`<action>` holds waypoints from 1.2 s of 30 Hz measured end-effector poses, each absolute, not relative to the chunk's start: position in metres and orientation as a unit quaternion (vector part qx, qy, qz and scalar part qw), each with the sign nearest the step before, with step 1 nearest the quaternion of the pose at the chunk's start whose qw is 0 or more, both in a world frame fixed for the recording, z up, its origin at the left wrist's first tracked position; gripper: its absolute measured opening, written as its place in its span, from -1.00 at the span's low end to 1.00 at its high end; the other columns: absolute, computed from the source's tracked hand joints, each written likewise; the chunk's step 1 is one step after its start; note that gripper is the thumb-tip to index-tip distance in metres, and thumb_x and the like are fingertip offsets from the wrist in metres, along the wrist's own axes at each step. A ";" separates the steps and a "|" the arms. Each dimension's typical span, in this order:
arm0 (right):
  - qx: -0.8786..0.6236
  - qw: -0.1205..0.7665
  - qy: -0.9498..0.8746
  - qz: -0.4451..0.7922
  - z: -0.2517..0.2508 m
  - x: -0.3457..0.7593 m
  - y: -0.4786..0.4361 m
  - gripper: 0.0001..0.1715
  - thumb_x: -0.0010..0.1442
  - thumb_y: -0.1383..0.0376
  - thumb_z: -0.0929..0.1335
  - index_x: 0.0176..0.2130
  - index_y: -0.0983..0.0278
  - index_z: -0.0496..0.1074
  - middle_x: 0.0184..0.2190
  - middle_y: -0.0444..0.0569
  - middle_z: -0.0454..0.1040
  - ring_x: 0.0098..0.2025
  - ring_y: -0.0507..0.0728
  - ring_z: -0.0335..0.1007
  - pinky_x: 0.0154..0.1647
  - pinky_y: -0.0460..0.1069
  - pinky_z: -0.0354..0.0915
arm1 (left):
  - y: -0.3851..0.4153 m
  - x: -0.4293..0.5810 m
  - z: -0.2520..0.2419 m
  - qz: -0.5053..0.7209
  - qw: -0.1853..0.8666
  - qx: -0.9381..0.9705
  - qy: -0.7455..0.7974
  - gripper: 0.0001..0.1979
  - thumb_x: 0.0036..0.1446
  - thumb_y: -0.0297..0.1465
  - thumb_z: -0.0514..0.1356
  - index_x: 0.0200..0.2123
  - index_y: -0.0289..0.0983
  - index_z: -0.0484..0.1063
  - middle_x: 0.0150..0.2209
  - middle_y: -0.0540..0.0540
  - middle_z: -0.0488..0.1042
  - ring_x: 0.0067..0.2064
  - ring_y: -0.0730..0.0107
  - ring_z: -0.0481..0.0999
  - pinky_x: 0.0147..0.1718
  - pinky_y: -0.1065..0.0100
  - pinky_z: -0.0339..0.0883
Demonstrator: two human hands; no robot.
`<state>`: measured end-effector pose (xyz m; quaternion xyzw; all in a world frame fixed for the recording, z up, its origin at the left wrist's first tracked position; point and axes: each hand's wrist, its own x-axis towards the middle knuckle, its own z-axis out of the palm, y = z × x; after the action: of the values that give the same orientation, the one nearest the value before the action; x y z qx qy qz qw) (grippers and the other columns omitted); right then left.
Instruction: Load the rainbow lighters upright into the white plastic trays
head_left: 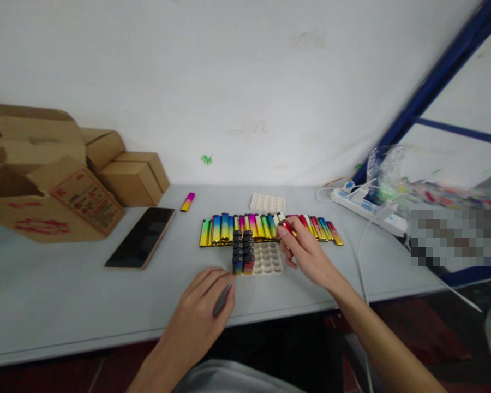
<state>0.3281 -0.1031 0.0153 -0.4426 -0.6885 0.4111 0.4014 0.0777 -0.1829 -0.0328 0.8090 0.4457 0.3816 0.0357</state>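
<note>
My right hand (305, 248) is closed in a pinch at the right end of a row of shiny, colour-graded lighters (256, 224). Between its fingertips shows the red and dark end of a lighter (285, 225); the fingers hide the rest. A pale tray (269, 257) with round pockets lies in front of the row. Two columns of lighters (243, 252) stand upright in its left part, black tops up. My left hand (207, 303) lies open on the table, fingers stretched, its fingertips beside the tray's near left corner.
A second pocketed tray (268, 202) lies behind the row. One pink and yellow lighter (187, 202) lies apart, near a black phone (142, 237). Cardboard boxes (77, 202) stand left. At right are a power strip (368, 210), a white cable (362, 262) and plastic bags (393, 169).
</note>
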 end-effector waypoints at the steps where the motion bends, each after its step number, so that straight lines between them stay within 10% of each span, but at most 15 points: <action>1: -0.434 0.400 -0.697 0.408 0.015 0.328 -0.101 -0.65 0.47 -0.05 0.21 -0.19 0.15 0.24 -0.41 -0.19 0.28 -0.48 0.05 0.29 -0.44 -0.04 0.28 | -0.183 0.078 -0.032 0.382 0.038 0.808 0.447 -0.81 0.35 -0.52 0.16 -0.04 -0.25 0.50 -0.15 -0.13 0.59 -0.06 0.22 0.57 0.04 0.15 0.50; 6: -0.386 0.381 -0.798 0.262 0.024 0.324 -0.089 -0.75 0.44 0.10 0.31 -0.15 0.20 0.46 -0.21 0.01 0.47 -0.12 0.17 0.43 -0.05 0.07 0.35 | -0.183 0.079 -0.030 0.378 0.036 0.811 0.445 -0.81 0.35 -0.53 0.16 -0.03 -0.26 0.49 -0.15 -0.13 0.59 -0.05 0.22 0.56 0.04 0.15 0.49; 23: -0.394 0.337 -0.800 0.301 0.021 0.313 -0.067 -0.72 0.31 0.12 0.44 -0.11 0.25 0.64 -0.30 0.00 0.67 -0.31 0.16 0.61 -0.32 0.01 0.43 | -0.184 0.078 -0.031 0.372 0.044 0.812 0.448 -0.80 0.35 -0.54 0.16 -0.02 -0.26 0.49 -0.13 -0.14 0.58 -0.04 0.22 0.55 0.04 0.13 0.48; 36: -0.378 0.261 -0.861 0.217 0.024 0.320 -0.066 -0.63 0.24 0.22 0.51 0.03 0.22 0.61 -0.16 0.06 0.68 -0.20 0.21 0.60 -0.15 0.05 0.42 | -0.183 0.078 -0.033 0.377 0.038 0.810 0.448 -0.81 0.35 -0.54 0.16 -0.03 -0.26 0.48 -0.14 -0.13 0.58 -0.04 0.22 0.55 0.05 0.15 0.48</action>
<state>0.3202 -0.0657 0.0235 -0.3780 -0.8613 0.2168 0.2613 0.0780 -0.1826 -0.0331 0.8101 0.4477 0.3766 0.0383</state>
